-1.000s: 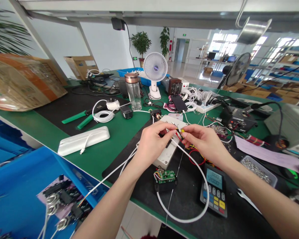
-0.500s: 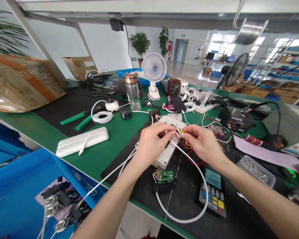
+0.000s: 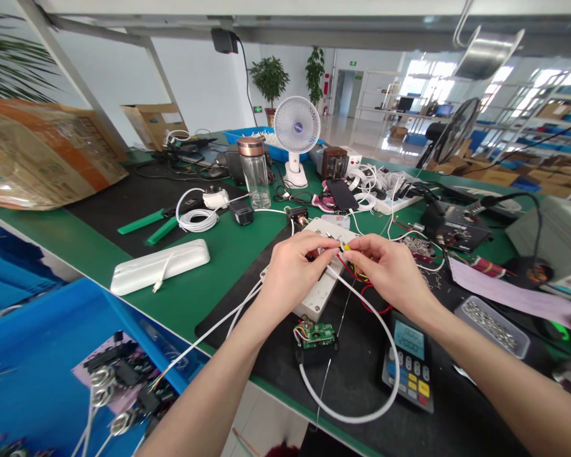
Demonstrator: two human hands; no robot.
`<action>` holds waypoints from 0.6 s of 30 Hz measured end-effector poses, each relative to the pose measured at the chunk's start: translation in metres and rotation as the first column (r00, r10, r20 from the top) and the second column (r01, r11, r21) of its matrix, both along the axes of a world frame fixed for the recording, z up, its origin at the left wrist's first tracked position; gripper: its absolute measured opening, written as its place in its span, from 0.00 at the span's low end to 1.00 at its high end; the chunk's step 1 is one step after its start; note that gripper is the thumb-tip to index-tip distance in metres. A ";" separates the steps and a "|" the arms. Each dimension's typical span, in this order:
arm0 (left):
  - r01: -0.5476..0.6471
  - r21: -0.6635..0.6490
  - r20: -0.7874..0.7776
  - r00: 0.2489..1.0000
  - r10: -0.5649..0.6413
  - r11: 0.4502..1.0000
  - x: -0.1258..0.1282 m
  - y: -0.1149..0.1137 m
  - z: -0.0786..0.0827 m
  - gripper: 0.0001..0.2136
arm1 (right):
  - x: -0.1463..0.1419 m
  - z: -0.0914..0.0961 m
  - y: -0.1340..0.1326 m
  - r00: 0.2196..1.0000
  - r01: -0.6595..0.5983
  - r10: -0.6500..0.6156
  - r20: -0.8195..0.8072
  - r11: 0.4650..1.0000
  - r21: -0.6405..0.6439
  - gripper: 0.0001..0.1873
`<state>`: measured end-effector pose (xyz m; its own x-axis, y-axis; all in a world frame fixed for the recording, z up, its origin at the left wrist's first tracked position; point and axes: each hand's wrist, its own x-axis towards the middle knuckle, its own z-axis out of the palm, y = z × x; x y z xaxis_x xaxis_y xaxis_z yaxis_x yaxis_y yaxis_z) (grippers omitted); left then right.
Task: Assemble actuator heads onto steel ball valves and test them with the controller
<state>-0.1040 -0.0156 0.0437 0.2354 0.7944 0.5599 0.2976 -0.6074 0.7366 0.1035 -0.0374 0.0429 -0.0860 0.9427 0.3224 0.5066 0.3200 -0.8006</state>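
Observation:
Over a pale box (image 3: 320,299) on the black mat, my two hands meet at the fingertips. Thumb and forefinger of my left hand (image 3: 292,270) pinch a thin wire at the end of a white cable (image 3: 396,355); the tip is mostly covered by fingers. My right hand (image 3: 393,266) is closed on a small yellow clip (image 3: 346,247), right beside the left fingertips. Whether clip and wire touch I cannot tell. Red and yellow leads hang under the right hand. The white cable loops down to a green circuit board (image 3: 320,334) in a black housing, nearer me.
A meter with keys (image 3: 409,365) lies by my right forearm, and a tray of small metal parts (image 3: 492,327) farther right. Left are a white oblong case (image 3: 159,266) and green-handled pliers (image 3: 140,222). A glass bottle (image 3: 257,181) and fan (image 3: 296,136) stand behind.
The whole view has shifted slightly. Both hands keep the same pinches in nearly the same place over the box.

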 end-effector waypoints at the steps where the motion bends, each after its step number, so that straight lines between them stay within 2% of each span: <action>1: -0.004 -0.003 0.009 1.000 0.004 1.000 0.000 0.000 0.000 0.06 | 0.000 0.001 0.000 1.000 0.007 -0.007 0.005 1.000 0.001 0.13; 6: -0.104 -0.046 0.150 0.983 0.109 0.994 -0.001 0.003 -0.006 0.09 | 0.009 0.007 -0.005 0.993 0.107 -0.109 0.048 0.993 0.043 0.22; 11: -0.173 -0.123 0.335 0.920 0.205 0.977 -0.005 0.012 -0.012 0.08 | 0.027 0.016 -0.021 0.979 0.189 -0.191 0.065 0.981 0.028 0.21; 15: -0.156 -0.155 0.378 0.903 0.204 0.976 -0.006 0.011 -0.011 0.07 | 0.040 0.027 -0.049 0.968 0.228 -0.225 0.107 0.974 -0.011 0.22; 18: -0.148 -0.165 0.395 0.896 0.202 0.975 -0.005 0.009 -0.011 0.07 | 0.052 0.034 -0.082 0.947 0.268 -0.264 0.184 0.964 0.005 0.23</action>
<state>-0.1091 -0.0063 0.0331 -0.1408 0.8723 0.4683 0.0480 -0.4665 0.8832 0.1551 -0.1193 0.0764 0.1132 0.9455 0.3054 0.7081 0.1388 -0.6923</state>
